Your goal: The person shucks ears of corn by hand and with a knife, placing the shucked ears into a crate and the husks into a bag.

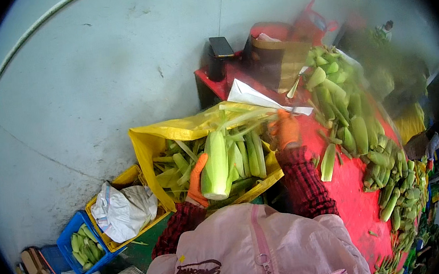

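My left hand (198,182), in an orange glove, is closed round the left side of a thick, pale green ear of corn (214,166) in its husk. The cut stem end points toward me. From the ear's top, loose husk leaves (249,116) stretch right to my right hand (285,129), also orange-gloved and closed on them; its fingertips are partly blurred. Beneath the ear is a yellow-lined bin (148,138) with many stripped green husks (167,174) inside.
On the right, a red table (344,199) bears heaped corn ears (359,129). A white sheet (258,97), a brown paper bag (290,61) and a phone (221,47) are beyond the bin. At left stand a blue crate (67,241) with corn and a yellow crate (92,215) with a white sack (123,209).
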`<state>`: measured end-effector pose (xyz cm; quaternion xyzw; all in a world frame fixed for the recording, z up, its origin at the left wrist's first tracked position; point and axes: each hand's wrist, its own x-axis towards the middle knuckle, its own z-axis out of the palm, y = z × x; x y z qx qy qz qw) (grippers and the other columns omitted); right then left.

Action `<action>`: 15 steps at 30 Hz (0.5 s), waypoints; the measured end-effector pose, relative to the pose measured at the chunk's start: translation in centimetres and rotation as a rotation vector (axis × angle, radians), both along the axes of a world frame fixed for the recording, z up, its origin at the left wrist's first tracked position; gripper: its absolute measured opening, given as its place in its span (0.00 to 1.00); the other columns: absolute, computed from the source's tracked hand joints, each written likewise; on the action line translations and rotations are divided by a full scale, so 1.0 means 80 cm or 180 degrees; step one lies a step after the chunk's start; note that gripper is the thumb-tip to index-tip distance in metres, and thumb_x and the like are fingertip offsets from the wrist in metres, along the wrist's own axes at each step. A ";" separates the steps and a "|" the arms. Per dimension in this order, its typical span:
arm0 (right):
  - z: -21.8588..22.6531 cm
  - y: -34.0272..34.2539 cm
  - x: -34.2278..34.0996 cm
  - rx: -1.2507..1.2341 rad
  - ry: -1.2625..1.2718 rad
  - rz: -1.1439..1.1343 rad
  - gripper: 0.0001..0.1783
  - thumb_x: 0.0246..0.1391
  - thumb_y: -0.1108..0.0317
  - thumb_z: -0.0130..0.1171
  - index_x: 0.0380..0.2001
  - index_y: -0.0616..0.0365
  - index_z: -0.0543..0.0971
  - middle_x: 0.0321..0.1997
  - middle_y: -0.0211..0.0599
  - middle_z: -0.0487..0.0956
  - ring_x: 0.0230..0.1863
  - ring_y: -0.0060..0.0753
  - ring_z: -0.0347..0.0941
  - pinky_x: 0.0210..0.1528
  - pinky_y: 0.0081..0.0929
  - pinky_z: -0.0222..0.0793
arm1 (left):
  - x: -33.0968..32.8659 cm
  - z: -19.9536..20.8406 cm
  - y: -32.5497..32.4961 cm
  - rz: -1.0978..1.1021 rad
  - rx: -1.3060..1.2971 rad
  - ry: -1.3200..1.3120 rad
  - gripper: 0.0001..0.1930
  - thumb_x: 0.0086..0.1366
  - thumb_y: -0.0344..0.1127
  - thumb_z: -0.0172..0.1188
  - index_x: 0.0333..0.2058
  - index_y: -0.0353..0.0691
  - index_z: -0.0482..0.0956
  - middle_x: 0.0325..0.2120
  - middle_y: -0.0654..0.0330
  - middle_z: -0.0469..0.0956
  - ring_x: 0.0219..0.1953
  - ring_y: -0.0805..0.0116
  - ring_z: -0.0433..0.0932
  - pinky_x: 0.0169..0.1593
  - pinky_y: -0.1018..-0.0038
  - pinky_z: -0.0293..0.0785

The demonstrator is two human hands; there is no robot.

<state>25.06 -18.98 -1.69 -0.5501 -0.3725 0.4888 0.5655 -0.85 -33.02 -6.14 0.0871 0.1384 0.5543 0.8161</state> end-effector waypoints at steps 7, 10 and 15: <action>0.026 -0.109 -0.094 -0.0764 -0.0100 0.2246 0.30 0.56 0.45 0.62 0.40 0.67 0.79 0.23 0.39 0.80 0.14 0.24 0.69 0.14 0.21 0.61 | 0.012 0.001 0.014 -0.0044 -0.0069 0.0259 0.37 0.69 0.61 0.49 0.65 0.39 0.62 0.58 0.52 0.71 0.57 0.58 0.73 0.56 0.66 0.73; 0.009 -0.108 -0.096 -0.1123 -0.0621 0.2395 0.31 0.50 0.45 0.67 0.39 0.68 0.79 0.21 0.38 0.78 0.14 0.24 0.71 0.16 0.22 0.63 | 0.010 -0.036 0.032 0.0081 0.0036 0.1451 0.37 0.67 0.60 0.55 0.67 0.44 0.60 0.60 0.58 0.68 0.60 0.66 0.68 0.61 0.71 0.65; 0.013 -0.105 -0.090 -0.1077 -0.1220 0.2166 0.23 0.45 0.58 0.73 0.31 0.71 0.80 0.18 0.36 0.76 0.14 0.25 0.69 0.17 0.24 0.62 | 0.031 0.014 0.030 0.0446 0.0253 0.2775 0.37 0.65 0.53 0.61 0.67 0.43 0.61 0.59 0.60 0.69 0.59 0.68 0.67 0.61 0.72 0.63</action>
